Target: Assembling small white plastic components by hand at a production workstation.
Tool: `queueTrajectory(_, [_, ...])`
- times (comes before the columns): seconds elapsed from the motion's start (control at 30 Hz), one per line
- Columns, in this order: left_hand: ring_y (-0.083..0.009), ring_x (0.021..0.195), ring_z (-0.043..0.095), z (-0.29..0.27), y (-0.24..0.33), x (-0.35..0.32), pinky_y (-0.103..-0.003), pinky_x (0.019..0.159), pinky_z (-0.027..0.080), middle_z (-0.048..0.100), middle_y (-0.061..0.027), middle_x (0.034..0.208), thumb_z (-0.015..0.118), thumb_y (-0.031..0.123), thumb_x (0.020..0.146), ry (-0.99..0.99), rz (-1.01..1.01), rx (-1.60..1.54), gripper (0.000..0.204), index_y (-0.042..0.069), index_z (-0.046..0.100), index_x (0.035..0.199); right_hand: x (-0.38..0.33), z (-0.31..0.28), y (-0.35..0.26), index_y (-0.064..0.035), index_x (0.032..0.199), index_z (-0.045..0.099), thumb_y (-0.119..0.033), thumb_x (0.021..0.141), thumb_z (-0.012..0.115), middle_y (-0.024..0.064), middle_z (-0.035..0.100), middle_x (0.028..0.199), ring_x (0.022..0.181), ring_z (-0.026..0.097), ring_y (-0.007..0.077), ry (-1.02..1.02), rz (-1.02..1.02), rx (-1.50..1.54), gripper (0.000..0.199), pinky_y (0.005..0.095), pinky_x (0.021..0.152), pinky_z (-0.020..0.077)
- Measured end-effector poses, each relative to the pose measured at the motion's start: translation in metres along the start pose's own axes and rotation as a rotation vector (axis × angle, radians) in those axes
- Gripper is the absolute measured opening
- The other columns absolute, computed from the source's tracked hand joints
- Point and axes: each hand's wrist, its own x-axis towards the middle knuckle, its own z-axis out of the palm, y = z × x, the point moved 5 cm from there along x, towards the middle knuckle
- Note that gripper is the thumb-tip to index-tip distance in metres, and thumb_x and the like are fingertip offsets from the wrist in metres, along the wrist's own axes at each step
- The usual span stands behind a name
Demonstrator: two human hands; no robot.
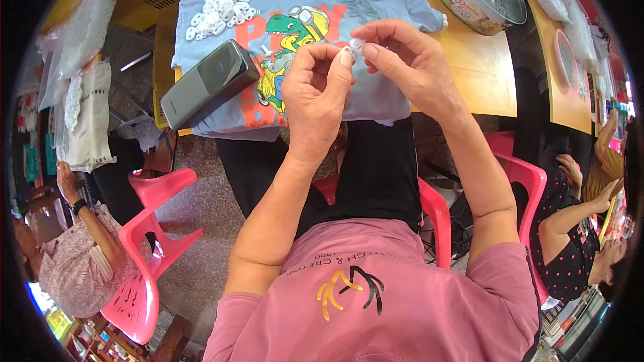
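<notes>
Over the blue printed T-shirt [382, 97] spread on the table, my two hands meet at the fingertips. A small white plastic piece [356, 45] sits between them. My left hand [314, 87] is closed, its thumb and forefinger pinching at the piece's left side. From the right, the thumb and forefinger of my right hand [412, 64] pinch the same piece. The fingertips hide part of it. Further back on the shirt lies a heap of similar white oval plastic pieces [231, 0] with holes. A scatter of tiny grey parts [360, 7] lies right of the heap.
A dark grey power bank [209, 84] rests on the shirt's left side. A round tin [463, 0] of small shiny parts stands at the back right of the yellow table [483, 87]. Pink plastic chairs [151, 241] and other seated people are on both sides.
</notes>
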Motion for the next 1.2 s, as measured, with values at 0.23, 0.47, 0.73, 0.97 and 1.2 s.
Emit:
queueTrajectory(0.23, [-0.0012,0.062,0.049,0.001,0.001,0.001,-0.018,0.052,0.038,0.058,0.0026,0.074,0.064,0.012,0.094,-0.028,0.007,0.010,0.011,0.004,0.057,0.095,-0.002,-0.001,0.001,0.0010,0.114,0.063,-0.008,0.093,0.063,0.0024,0.063,0.099,0.083,0.056,0.0076,0.055,-0.081,-0.088,0.023,0.0226,0.075,0.0481])
queueTrajectory(0.47, [-0.0023,0.066,0.052,0.001,0.000,0.002,-0.018,0.055,0.041,0.058,0.0023,0.077,0.063,0.012,0.094,-0.047,0.037,0.025,0.011,0.004,0.056,0.094,-0.004,0.000,0.003,0.0009,0.113,0.063,-0.010,0.094,0.063,0.0027,0.063,0.100,0.085,0.057,0.0077,0.021,-0.038,-0.049,0.023,0.0228,0.075,0.0488])
queueTrajectory(0.73, [-0.0042,0.069,0.055,-0.001,-0.002,0.002,-0.019,0.060,0.044,0.059,0.0001,0.079,0.061,0.012,0.095,-0.068,-0.047,0.023,0.010,0.003,0.057,0.095,-0.006,0.008,0.005,0.0009,0.113,0.063,-0.008,0.094,0.063,0.0035,0.065,0.096,0.082,0.060,0.0084,0.071,-0.036,0.028,0.021,0.0226,0.073,0.0502])
queueTrajectory(0.97, [-0.0062,0.076,0.057,-0.002,0.000,0.000,-0.021,0.069,0.047,0.061,-0.0006,0.084,0.060,0.014,0.097,-0.048,-0.029,-0.016,0.012,0.003,0.058,0.101,-0.004,0.016,0.002,0.0020,0.114,0.062,-0.008,0.094,0.063,0.0048,0.066,0.097,0.084,0.062,0.0098,0.101,-0.080,0.089,0.022,0.0234,0.077,0.0516])
queueTrajectory(1.2, [-0.0070,0.077,0.056,0.002,0.007,-0.003,-0.021,0.070,0.046,0.062,-0.0027,0.092,0.055,0.016,0.100,-0.046,0.040,0.012,0.013,0.004,0.056,0.105,-0.002,0.012,0.002,0.0015,0.114,0.062,-0.011,0.095,0.063,0.0049,0.066,0.096,0.085,0.061,0.0097,0.102,-0.058,0.189,0.023,0.0249,0.078,0.0514])
